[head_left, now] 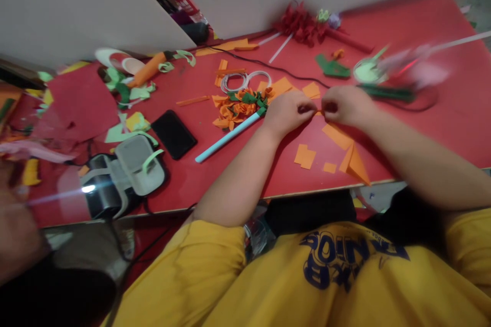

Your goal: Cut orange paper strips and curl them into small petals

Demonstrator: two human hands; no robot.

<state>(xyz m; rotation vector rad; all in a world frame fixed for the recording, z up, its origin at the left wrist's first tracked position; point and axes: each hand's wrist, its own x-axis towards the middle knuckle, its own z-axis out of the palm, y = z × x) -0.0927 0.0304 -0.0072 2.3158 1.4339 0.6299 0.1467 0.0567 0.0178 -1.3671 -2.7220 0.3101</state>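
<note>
Left hand and right hand are pinching 1 small orange paper piece between them, over the red table. It's probably handling light, thin and tear-prone, so opposite ends are likely offering the safest hold.

A small orange paper piece is pinched between the fingertips of the left hand and right hand, stretching across the narrow gap between them; the fingers hide most of it, so its folds cannot be told. Nearer and to the right lies a flat orange paper rectangle, beside a folded orange sheet standing partly raised. Nearer and to the left, orange paper squares lie flat, overlapping.
</note>
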